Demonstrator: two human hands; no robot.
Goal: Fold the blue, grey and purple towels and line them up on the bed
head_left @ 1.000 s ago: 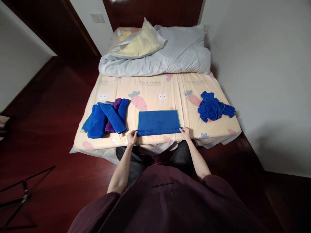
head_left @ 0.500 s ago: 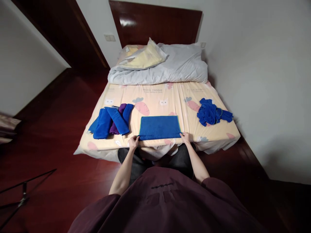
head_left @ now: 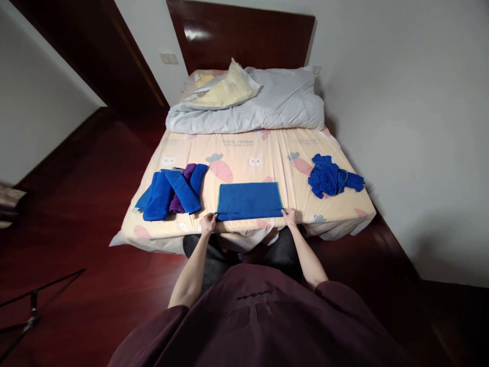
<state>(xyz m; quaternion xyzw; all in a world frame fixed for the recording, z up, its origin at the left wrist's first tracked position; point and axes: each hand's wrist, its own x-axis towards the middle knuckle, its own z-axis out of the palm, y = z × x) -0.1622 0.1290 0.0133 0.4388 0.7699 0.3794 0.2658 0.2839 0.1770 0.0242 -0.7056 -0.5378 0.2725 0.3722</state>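
A blue towel [head_left: 249,198] with green edging lies flat on the bed, close to its front edge. My left hand [head_left: 208,223] pinches the towel's near left corner. At the near right corner, my right hand [head_left: 290,216] grips the same towel between thumb and fingers. The near edge runs straight between both hands and looks slightly turned up. To the left rests a pile of folded blue and purple towels [head_left: 179,189]. On the right sits a crumpled bundle of blue cloth [head_left: 326,176], with a narrower end pointing right.
The bed [head_left: 237,158] has a sheet printed with carrots and rabbits. A grey quilt [head_left: 286,102] and a pale yellow pillow [head_left: 231,90] lie by the dark headboard [head_left: 248,35]. A black tripod leg [head_left: 33,306] stands on the floor at lower left.
The whole view has shifted slightly, so everything appears a little further left. Both hands keep their hold on the towel's near corners.
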